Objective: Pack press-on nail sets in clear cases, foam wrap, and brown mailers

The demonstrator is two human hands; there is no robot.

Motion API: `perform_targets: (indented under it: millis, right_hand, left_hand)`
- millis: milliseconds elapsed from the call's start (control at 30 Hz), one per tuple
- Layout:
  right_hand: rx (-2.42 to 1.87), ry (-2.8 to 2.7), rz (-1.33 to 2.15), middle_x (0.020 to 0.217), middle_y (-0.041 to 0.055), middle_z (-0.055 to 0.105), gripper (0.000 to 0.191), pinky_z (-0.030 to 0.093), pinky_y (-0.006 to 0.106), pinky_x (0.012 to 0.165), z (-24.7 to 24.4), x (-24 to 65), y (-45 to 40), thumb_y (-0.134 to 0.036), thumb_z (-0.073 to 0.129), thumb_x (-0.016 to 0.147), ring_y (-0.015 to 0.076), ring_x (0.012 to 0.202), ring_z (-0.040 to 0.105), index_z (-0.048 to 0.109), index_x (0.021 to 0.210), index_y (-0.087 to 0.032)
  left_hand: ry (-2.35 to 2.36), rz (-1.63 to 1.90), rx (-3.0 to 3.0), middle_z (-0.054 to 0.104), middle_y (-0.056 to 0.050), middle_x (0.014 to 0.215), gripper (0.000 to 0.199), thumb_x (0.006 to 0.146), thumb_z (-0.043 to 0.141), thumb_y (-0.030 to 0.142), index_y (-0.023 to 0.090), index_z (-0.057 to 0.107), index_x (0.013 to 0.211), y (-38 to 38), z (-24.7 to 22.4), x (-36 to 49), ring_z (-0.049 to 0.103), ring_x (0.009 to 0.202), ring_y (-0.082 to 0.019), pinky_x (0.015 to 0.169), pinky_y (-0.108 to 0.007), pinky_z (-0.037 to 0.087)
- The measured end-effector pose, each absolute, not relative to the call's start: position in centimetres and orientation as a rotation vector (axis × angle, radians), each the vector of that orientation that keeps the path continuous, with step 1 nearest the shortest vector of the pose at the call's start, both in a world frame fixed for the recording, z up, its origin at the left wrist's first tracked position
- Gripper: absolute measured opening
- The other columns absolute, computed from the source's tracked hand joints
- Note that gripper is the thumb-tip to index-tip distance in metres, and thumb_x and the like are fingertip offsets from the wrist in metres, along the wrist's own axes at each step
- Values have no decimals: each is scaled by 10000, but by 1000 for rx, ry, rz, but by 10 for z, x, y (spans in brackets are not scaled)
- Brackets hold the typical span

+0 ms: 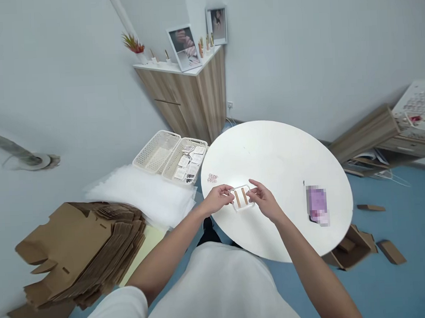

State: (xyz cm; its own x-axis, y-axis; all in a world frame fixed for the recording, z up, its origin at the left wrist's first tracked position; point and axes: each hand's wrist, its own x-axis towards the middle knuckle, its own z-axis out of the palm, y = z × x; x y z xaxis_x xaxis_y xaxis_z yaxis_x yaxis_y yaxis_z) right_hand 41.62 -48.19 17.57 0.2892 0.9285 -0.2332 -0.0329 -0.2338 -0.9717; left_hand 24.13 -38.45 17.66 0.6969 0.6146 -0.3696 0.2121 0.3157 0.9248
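We hold a small clear case [240, 198] over the near side of the round white desk [269, 160]; whether it touches the top, we cannot tell. The fingers of our left hand [216, 200] pinch its left edge, and those of our right hand [266, 202] grip its right edge. Two tan strips [245, 196] lie inside. We judge it light, stiff and rather slick, perhaps brittle, so we best take it by opposite rims, pressing gently and keeping it level.
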Motion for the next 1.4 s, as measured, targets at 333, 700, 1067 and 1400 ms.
perform_targets:
  millis: [333, 700, 1067, 1400]
  right_hand:
    - [-1476, -472, 1129, 864, 16, 550, 399, 467, 339, 740, 153, 414, -551, -431, 578, 695, 140, 738, 581, 528, 1031, -223]
    - [-1647, -524, 1101, 897, 17, 576, 475, 450, 337, 729, 151, 401, -557, -412, 615, 662, 125, 712, 578, 510, 1089, -235]
    - [-1589, -133, 928, 763, -24, 534, 432, 496, 321, 648, 139, 372, -578, -394, 617, 651, 145, 725, 578, 478, 1036, -258]
    - [-1746, -553, 892, 1229, 71, 409, 630, 487, 403, 765, 148, 398, -585, -392, 656, 611, 169, 828, 586, 391, 1176, -308]
  left_hand:
    - [751, 124, 1039, 598, -2, 726, 306, 606, 711, 293, 157, 538, 819, -432, 149, 259, 587, 630, -96, 671, -264, 449]
    - [555, 150, 1321, 611, -41, 790, 329, 653, 670, 361, 149, 580, 889, -404, 139, 276, 569, 721, -126, 678, -270, 426]
    - [338, 32, 1652, 475, -85, 1179, 969, 445, 797, 291, 286, 329, 1294, -410, 139, 261, 500, 953, -179, 848, -352, 390]
    - [427, 121, 1636, 519, -31, 977, 785, 511, 747, 222, 262, 434, 1229, -428, 130, 278, 513, 766, -127, 781, -314, 440]
